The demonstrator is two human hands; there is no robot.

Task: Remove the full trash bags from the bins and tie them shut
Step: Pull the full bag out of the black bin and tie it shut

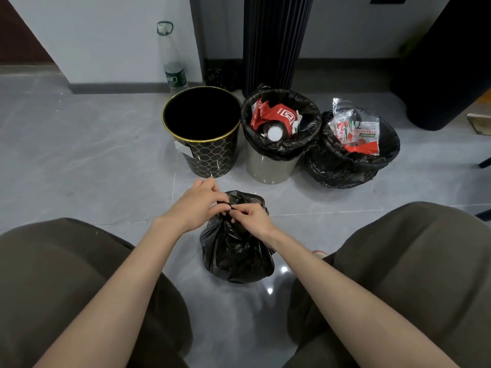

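A full black trash bag (236, 251) stands on the grey floor between my knees. My left hand (198, 205) and my right hand (251, 217) both pinch the gathered plastic at its top. Behind it stands a black bin with a gold rim (203, 158), with no bag in it. To its right a grey bin (271, 168) holds a black liner (305, 134) full of red packaging and a white-capped bottle. Farther right a third bin is wrapped in a black bag (342, 166) stuffed with clear and red wrappers.
A tall clear bottle (171, 59) with a green label stands against the wall behind the bins. A dark ribbed column (276, 41) rises behind the grey bin, and dark furniture (449, 62) fills the right. My legs frame the near floor on both sides.
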